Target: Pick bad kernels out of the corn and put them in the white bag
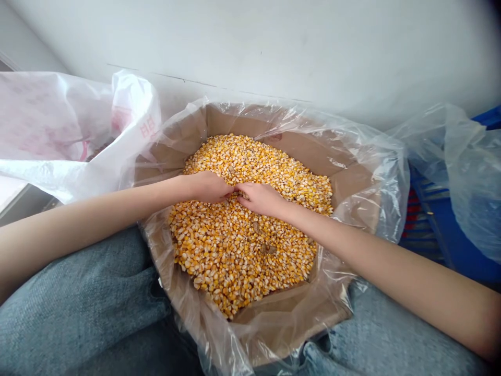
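Observation:
A heap of yellow and white corn kernels [235, 250] fills much of a cardboard box [301, 149] lined with a clear plastic bag [387, 156]. My left hand [209, 187] and my right hand [260, 199] meet fingertip to fingertip just over the middle of the heap. Both are closed, the fingers drawn together in a pinch. Whatever lies between the fingertips is too small and hidden to name. Brownish clumps [268, 249] rest among the kernels below my right hand, and another small clump [231, 170] shows above the fingertips.
At the left stands a white plastic sack [136, 125] with red print, its mouth open. Blue slatted crates [442, 219] and another clear plastic bag [473, 177] are at the right. A pale wall [274, 47] rises behind the box. My jean-covered legs [86, 303] flank the box.

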Demonstrator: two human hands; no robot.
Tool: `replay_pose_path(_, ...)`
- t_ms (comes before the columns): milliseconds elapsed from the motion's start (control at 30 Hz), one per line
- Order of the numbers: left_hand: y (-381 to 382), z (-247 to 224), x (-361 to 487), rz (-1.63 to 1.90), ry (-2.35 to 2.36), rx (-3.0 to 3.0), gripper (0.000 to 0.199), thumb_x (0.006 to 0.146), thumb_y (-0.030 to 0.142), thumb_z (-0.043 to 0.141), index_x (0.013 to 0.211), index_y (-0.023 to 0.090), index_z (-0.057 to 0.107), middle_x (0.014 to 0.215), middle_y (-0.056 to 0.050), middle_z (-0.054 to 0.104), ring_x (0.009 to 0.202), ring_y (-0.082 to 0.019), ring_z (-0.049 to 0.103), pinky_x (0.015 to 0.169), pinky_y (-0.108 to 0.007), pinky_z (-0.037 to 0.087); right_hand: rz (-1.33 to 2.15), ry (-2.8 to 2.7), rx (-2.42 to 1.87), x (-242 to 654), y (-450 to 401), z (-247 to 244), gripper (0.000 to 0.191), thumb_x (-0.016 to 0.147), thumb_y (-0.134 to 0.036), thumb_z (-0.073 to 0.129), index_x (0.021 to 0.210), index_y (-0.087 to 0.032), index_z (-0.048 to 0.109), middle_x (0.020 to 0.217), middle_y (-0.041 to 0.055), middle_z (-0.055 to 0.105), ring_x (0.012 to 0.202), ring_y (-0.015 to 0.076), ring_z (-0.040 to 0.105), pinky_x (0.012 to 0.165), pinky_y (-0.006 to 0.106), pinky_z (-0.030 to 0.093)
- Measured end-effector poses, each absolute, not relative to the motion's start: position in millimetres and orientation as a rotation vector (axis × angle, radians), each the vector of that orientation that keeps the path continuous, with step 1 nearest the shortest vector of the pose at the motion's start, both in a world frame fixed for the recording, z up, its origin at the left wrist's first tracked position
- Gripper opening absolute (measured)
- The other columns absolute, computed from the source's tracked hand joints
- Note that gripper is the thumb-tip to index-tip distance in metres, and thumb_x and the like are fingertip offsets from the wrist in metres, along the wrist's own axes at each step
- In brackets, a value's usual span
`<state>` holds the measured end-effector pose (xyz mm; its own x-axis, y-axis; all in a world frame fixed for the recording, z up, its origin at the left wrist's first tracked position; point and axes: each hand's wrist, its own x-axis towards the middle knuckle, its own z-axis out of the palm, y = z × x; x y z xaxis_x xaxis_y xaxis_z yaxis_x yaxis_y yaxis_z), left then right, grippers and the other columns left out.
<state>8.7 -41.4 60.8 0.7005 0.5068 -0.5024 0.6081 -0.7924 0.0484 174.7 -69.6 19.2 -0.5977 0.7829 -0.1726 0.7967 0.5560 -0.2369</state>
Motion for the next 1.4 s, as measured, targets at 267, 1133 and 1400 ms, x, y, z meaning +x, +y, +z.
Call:
replay_pose_path(267, -37.1, 62.2, 4.6, -0.673, 0.96, 2.66, 0.03, 0.078, 0.035, 0.035, 0.101, 0.024, 0.051, 0.09, -0.005, 0.062, 0.077, -0.016, 0.056, 0.071, -0.028, 0.038, -0.459, 2.682, 1.402, 173.9, -70.1, 20.5, 0.03, 0.081, -0.031, 0.035, 0.104, -0.018, 0.048, 0.101, 0.0065, 0.057, 0.089, 0.018, 0.052, 0.073, 0.028, 0.038)
replay_pose_path(1133, -42.0, 50.6, 6.6, -0.706, 0.804, 2.712, 0.031, 0.077, 0.032, 0.036, 0.104, 0.022, 0.049, 0.087, -0.006, 0.062, 0.073, -0.016, 0.057, 0.067, -0.026, 0.039, -0.483, 2.721, 1.398, 174.8, -70.6, 20.2, 0.031, 0.081, -0.031, 0.035, 0.107, -0.02, 0.047, 0.102, 0.0052, 0.056, 0.09, 0.017, 0.052, 0.074, 0.028, 0.038)
replay_pose_path(1400, -35.0, 58.8, 3.8, -0.684, 0.852, 2.669, 0.028, 0.077, 0.035, 0.034, 0.095, 0.024, 0.053, 0.086, -0.004, 0.062, 0.072, -0.016, 0.056, 0.065, -0.026, 0.038, -0.433, 2.716, 1.377, 173.8, -70.0, 20.8, 0.029, 0.081, -0.031, 0.033, 0.102, -0.019, 0.048, 0.098, 0.0063, 0.057, 0.086, 0.0179, 0.053, 0.07, 0.028, 0.039)
